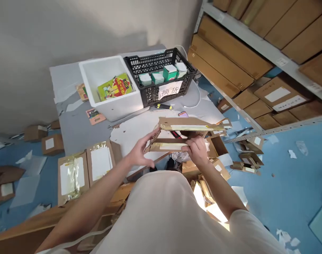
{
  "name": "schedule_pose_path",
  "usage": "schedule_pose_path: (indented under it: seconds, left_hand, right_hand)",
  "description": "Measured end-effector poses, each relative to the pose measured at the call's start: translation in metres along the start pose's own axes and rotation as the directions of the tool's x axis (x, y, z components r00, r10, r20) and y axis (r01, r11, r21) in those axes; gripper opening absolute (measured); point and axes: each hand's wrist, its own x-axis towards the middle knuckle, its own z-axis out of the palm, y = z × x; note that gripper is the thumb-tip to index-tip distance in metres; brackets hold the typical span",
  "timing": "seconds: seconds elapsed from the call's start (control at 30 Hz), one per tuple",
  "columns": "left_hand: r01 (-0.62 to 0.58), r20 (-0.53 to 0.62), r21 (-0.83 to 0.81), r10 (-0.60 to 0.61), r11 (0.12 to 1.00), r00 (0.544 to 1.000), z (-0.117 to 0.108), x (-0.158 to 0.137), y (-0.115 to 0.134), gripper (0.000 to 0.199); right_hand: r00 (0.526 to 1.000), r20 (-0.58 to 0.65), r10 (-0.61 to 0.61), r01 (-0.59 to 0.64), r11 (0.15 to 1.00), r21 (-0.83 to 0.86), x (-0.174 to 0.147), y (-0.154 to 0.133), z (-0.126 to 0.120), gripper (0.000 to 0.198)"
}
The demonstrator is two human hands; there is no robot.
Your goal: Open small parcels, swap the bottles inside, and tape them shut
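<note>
A cardboard box (186,121) is held in front of my body, its taped top parted into two edges with a gap between them. My left hand (141,151) steadies its left end, fingers along the cardboard and thumb sticking out below. The near edge is gripped by my right hand (198,150), whose curled fingers reach over into the opening. Inside the gap shows a red and black object (175,134), partly hidden; whether it lies in the box or behind it I cannot tell. Beyond the box, a yellow and black utility knife (164,106) lies on the grey table (78,130).
A white foam bin (110,107) with green packets and a black crate (150,95) with several small green boxes stand at the back. Two taped boxes (73,176) sit front left. Shelving (256,42) with cartons rises right; opened boxes and scraps litter the blue floor (290,183).
</note>
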Motion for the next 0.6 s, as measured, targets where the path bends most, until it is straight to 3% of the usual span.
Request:
schedule_pose_path:
  seconds: [0.07,0.17,0.23,0.27,0.3,0.33,0.37,0.4,0.43,0.5,0.53,0.6]
  left_hand:
    - [-0.045,-0.045,0.13,0.052,0.991,0.998,0.029,0.008,-0.001,0.111]
    - [-0.066,-0.056,0.199,0.078,0.978,0.995,0.078,0.019,-0.006,0.085]
    - [-0.034,0.018,0.146,0.032,0.989,0.999,0.11,0.024,-0.011,0.068]
    - [0.015,0.056,0.105,-0.021,0.994,0.998,0.126,0.027,-0.014,0.06]
    - [0.089,0.088,0.055,-0.094,0.994,0.992,0.14,0.03,-0.017,0.052]
    - [0.183,0.122,0.001,-0.182,0.983,0.976,0.153,0.034,-0.02,0.045]
    - [0.285,0.163,-0.05,-0.274,0.957,0.948,0.164,0.039,-0.023,0.041]
    - [0.38,0.208,-0.094,-0.355,0.92,0.911,0.174,0.045,-0.026,0.039]
    - [0.46,0.253,-0.127,-0.42,0.879,0.872,0.184,0.053,-0.03,0.039]
    - [0.577,0.327,-0.165,-0.508,0.8,0.797,0.2,0.07,-0.039,0.042]
    - [0.621,0.367,-0.176,-0.535,0.763,0.761,0.208,0.079,-0.046,0.045]
    - [0.71,0.459,-0.199,-0.575,0.676,0.677,0.225,0.098,-0.062,0.048]
  right_hand:
    - [0.994,-0.038,0.1,-0.099,0.995,0.031,-0.012,0.003,-0.021,0.021]
    - [0.962,-0.029,0.273,-0.272,0.962,0.03,-0.047,0.009,-0.055,0.02]
    - [0.904,-0.153,0.399,-0.41,0.91,-0.052,-0.082,0.012,-0.077,0.03]
    - [0.839,-0.28,0.466,-0.507,0.857,-0.092,-0.102,0.014,-0.087,0.042]
    - [0.723,-0.438,0.534,-0.629,0.771,-0.098,-0.123,0.016,-0.096,0.059]
    - [0.576,-0.541,0.612,-0.741,0.67,-0.031,-0.145,0.019,-0.103,0.075]
    - [0.441,-0.531,0.724,-0.819,0.567,0.094,-0.166,0.022,-0.109,0.083]
    - [0.339,-0.407,0.848,-0.855,0.459,0.243,-0.187,0.027,-0.114,0.085]
    - [0.277,-0.197,0.94,-0.864,0.334,0.378,-0.205,0.031,-0.118,0.085]
    - [0.198,0.205,0.959,-0.855,0.066,0.514,-0.236,0.041,-0.122,0.082]
    - [0.155,0.319,0.935,-0.848,-0.04,0.529,-0.247,0.046,-0.124,0.08]
    - [0.061,0.425,0.903,-0.82,-0.197,0.537,-0.263,0.054,-0.127,0.073]
